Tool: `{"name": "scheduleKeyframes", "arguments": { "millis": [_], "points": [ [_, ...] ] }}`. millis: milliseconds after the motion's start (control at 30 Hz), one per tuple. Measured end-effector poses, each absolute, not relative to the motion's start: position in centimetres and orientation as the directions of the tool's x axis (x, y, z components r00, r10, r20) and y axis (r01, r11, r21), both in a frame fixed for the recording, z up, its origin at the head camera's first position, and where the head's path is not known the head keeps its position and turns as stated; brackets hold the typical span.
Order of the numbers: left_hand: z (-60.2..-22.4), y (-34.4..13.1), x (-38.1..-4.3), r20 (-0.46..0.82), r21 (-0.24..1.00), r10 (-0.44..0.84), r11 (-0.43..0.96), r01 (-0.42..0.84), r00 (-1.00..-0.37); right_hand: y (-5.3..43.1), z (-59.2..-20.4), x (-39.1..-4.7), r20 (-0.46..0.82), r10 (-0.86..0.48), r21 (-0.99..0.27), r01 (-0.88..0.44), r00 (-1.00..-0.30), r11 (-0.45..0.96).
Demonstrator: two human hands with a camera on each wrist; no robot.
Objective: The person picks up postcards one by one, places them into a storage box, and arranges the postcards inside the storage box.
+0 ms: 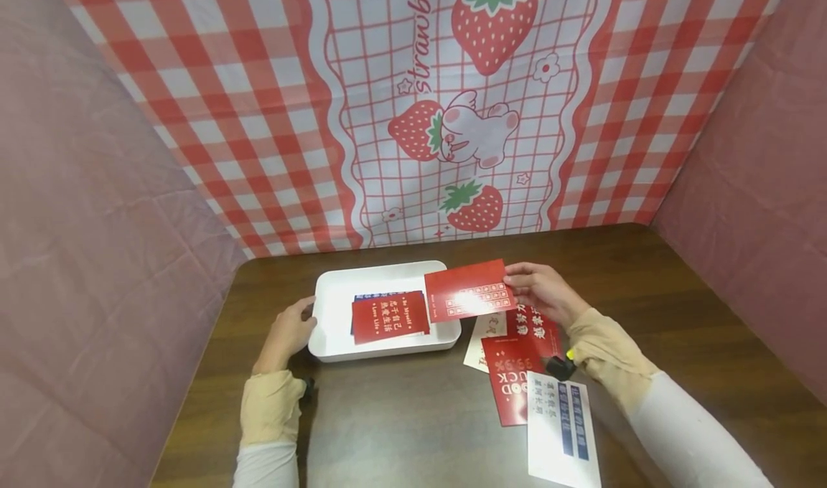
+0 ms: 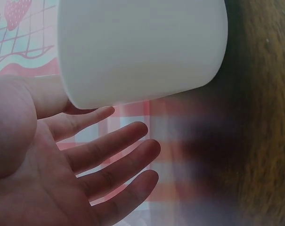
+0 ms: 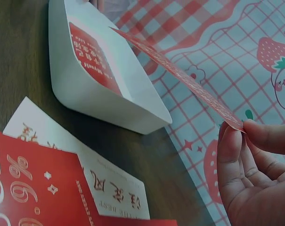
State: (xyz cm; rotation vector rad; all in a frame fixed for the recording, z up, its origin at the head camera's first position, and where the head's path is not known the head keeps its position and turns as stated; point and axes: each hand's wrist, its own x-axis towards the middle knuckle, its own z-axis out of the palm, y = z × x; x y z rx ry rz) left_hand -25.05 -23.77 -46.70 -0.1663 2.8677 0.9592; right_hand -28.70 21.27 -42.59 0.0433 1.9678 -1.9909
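My right hand [image 1: 543,291] pinches a red card [image 1: 468,287] by its edge between thumb and fingers. In the head view that card overlaps the right end of a white tray [image 1: 329,342]. The right wrist view shows the card [image 3: 189,82] nearly edge-on, raised above the tray [image 3: 109,115]. Inside the tray lies a red card with white lettering [image 1: 390,318], over a blue-patterned one. At the tray's left end is my left hand [image 1: 291,334]; in the left wrist view its fingers [image 2: 109,146] are spread and relaxed, thumb right at the tray's wall.
Right of the tray, several cards overlap on the brown table [image 1: 413,416]: a red card [image 1: 510,380], a cream card [image 1: 477,344] and a white card with blue bands [image 1: 562,430]. A checked strawberry cloth [image 1: 284,115] hangs behind; pink cloth [image 1: 110,222] hangs at the sides.
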Motion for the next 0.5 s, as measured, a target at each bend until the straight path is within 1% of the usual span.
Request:
{"name": "scheduleKeyframes", "arguments": {
  "millis": [233,500],
  "points": [
    [-46.7,-23.8,-25.1,-0.114,0.598,-0.056,0.793,-0.114,-0.992,20.1,-42.5,-29.0,-0.251,-0.246,-0.963,0.268,-0.936,-0.038],
    [-46.6,-23.7,-24.9,-0.141,0.605,-0.07,0.783,-0.142,-0.988,18.9,-42.6,-29.2,-0.261,-0.255,-0.958,0.282,-0.931,-0.049]
  ]
}}
